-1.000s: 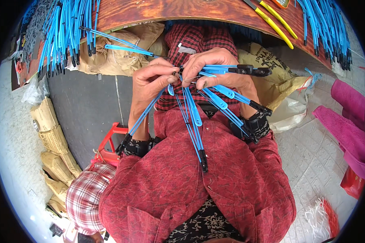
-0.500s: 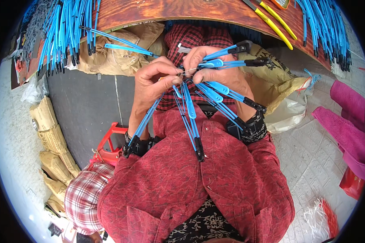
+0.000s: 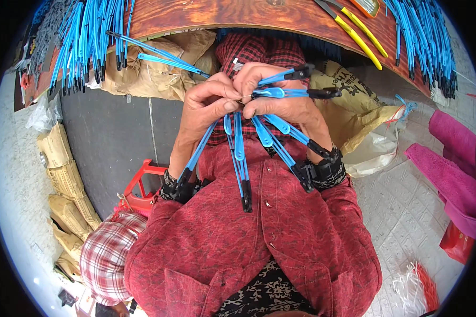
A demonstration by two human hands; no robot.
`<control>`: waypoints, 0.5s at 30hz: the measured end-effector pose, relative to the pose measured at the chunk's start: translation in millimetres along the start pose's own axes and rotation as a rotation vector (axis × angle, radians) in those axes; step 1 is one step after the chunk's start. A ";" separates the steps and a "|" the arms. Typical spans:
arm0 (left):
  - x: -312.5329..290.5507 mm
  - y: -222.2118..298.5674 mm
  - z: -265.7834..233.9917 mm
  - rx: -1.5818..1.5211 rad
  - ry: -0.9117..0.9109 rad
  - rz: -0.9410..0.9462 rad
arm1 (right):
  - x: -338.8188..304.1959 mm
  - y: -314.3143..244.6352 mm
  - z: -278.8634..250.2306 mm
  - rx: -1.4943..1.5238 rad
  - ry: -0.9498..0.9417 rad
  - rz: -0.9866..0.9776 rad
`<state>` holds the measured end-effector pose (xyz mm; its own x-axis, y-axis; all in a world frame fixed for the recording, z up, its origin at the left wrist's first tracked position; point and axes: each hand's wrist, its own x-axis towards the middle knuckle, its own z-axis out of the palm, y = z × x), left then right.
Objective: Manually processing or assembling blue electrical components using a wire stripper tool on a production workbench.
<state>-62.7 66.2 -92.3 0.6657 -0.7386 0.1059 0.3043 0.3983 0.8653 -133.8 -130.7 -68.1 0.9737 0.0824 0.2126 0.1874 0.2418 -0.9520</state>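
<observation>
Over my lap, a fan of blue ribs with black tips (image 3: 239, 142), much like umbrella ribs, spreads out from between my hands. My left hand (image 3: 206, 105) pinches at a thin wire (image 3: 243, 99) with thumb and forefinger. Close against it, my right hand (image 3: 291, 108) is closed too, thumb and fingers gripping the wire and the inner ends of the ribs. Some ribs jut out past my right hand, others point down over my red jacket, and a few reach up left toward the table. Where the ribs join is mostly hidden by my fingers.
A curved wooden table (image 3: 248, 11) lies ahead, with bundles of blue ribs (image 3: 90, 42) at its left and more at its right. Yellow-handled pliers or shears (image 3: 357, 34) hang over its edge. A red stool (image 3: 143, 185) and a person in a checked shirt (image 3: 111, 253) are at left.
The fan of ribs has turned and shifted slightly left, and my hands have drawn closer together. The wire between my fingers shows a shorter stretch.
</observation>
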 end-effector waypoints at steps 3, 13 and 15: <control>0.9 5.1 1.5 0.026 -0.033 -0.008 | 2.0 -1.0 -2.4 -0.007 -0.070 -0.077; -2.0 1.9 7.8 0.020 0.024 0.013 | -0.8 3.1 20.1 -0.178 0.233 -0.139; -5.8 -4.9 8.6 0.104 -0.023 0.109 | -5.4 3.6 27.6 -0.170 0.311 -0.106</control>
<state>-74.0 63.9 -93.0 0.6749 -0.7069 0.2116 0.1582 0.4188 0.8942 -142.0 -103.6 -66.6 0.9358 -0.2387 0.2595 0.2825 0.0673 -0.9569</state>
